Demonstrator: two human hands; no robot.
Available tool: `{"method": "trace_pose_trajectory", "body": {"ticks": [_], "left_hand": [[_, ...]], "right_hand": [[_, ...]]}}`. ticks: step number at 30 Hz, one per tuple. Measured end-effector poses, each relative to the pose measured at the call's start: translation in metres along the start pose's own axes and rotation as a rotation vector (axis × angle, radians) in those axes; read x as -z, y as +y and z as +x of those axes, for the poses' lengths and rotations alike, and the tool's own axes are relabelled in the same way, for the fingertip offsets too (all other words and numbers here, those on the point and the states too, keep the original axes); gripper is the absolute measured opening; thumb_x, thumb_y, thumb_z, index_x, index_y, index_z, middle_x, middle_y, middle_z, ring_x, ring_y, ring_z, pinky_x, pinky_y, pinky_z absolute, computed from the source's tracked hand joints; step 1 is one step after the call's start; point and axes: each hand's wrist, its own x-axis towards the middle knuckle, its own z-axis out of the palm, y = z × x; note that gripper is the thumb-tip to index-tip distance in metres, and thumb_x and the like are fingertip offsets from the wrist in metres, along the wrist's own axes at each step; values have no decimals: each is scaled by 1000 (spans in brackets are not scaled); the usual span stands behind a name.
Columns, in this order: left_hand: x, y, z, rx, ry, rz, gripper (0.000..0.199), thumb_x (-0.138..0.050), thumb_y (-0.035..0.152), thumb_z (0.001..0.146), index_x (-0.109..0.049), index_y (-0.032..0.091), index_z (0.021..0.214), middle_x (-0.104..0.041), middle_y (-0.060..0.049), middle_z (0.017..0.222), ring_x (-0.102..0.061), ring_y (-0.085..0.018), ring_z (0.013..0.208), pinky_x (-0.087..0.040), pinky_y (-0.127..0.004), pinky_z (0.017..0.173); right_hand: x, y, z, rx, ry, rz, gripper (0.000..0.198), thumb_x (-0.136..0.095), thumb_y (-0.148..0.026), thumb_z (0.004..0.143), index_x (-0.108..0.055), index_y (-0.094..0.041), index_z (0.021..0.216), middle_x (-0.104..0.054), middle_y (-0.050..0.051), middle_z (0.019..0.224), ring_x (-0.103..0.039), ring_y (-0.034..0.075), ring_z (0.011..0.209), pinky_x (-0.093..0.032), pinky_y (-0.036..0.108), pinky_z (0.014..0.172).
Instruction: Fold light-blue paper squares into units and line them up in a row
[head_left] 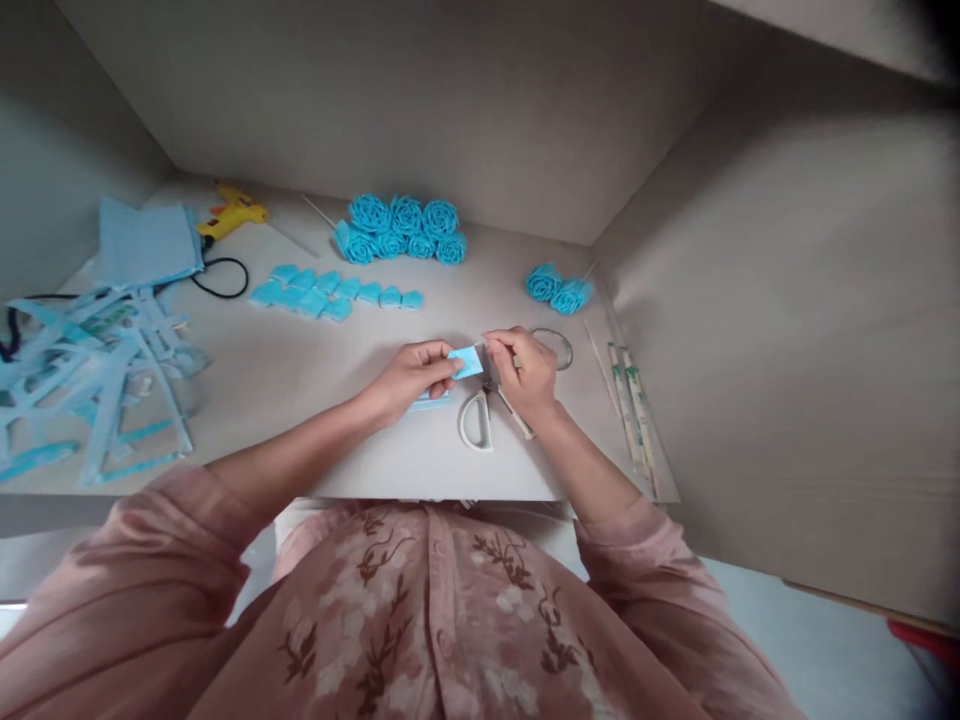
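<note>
Pink shirt [439, 620] with brown leaf motifs, nearest the viewer, its sleeves reaching toward the near edge of a pale tabletop [277, 400]. Near the center, the left hand [420, 375] pinches a small blue piece [469, 362] between thumb and fingers, its right end projecting toward the right hand [525, 368]. Thumb and fingertips of the latter are drawn together; whether they grip anything cannot be made out.

Scissors [475, 425] lie just below the hands, one white loop toward the near edge, with a pale bar [517, 414] to their right. Folded blue pieces [430, 401] are partly covered by the left hand, and a ring-shaped object [556, 348] by the right.

Farther back, cut blue petals [311, 295] form overlapping rows; beyond them stand clustered blue roses [405, 230], with two more roses [556, 288] at right. Far left: a yellow glue gun [236, 212], a looped black cable [229, 280] and stacked blue sheets [146, 243]. Tangled scraps [105, 370] crowd the near left; green-marked sticks [630, 400] lie along the right side.
</note>
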Motion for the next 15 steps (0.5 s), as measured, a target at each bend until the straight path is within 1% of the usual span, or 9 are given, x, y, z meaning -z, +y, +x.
{"method": "trace_pose_trajectory", "body": {"ticks": [4, 7, 11, 15], "left_hand": [[-1, -1, 0, 20, 4, -14, 27, -73, 37, 75, -56, 16, 71, -57, 4, 55, -46, -5, 47, -31, -21, 50], [-2, -3, 0, 14, 0, -24, 26, -72, 35, 75, -55, 16, 70, -58, 4, 55, -46, -5, 47, -31, -20, 49], [-2, -6, 0, 11, -19, -40, 26, -72, 34, 77, -55, 16, 69, -58, 4, 55, -46, -4, 46, -31, -20, 48], [-1, -9, 0, 25, -31, -69, 24, -71, 32, 77, -56, 16, 70, -59, 4, 56, -46, -4, 46, -31, -20, 48]], "right_hand": [[3, -5, 1, 149, 23, -55, 15, -54, -19, 100, -69, -21, 102, -76, 2, 84, -70, 14, 74, -51, 27, 67], [4, -7, 2, 231, 29, -86, 14, -56, -16, 98, -69, -21, 103, -76, 3, 84, -70, 15, 76, -51, 27, 68], [5, -9, 3, 267, 26, -133, 13, -57, -17, 99, -69, -20, 102, -75, 3, 81, -68, 15, 73, -51, 28, 67], [4, -8, 3, 253, -4, -191, 20, -52, -23, 102, -71, -21, 99, -74, 3, 79, -68, 15, 72, -51, 29, 67]]}}
